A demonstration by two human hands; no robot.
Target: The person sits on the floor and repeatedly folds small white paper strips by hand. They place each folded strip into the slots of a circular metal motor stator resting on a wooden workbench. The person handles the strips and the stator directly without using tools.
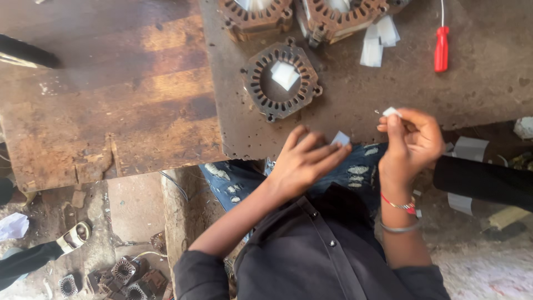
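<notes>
The left hand [304, 158] hangs over the near edge of the rusty metal bench top [388, 94] with its fingers stretched out and a small white paper slip [340, 138] pinched at their tips, while the right hand [411, 141] is curled closed, gripping another small white slip [391, 111] between thumb and forefinger just above the bench edge. Just beyond the left hand lies a rusty motor stator core [281, 79] with folded white paper in its bore, two more stators [255, 14] lie at the far edge, and loose white slips [377, 41] and a red-handled screwdriver [441, 49] lie to the right. The slips look like insulation paper, though blur makes that uncertain.
</notes>
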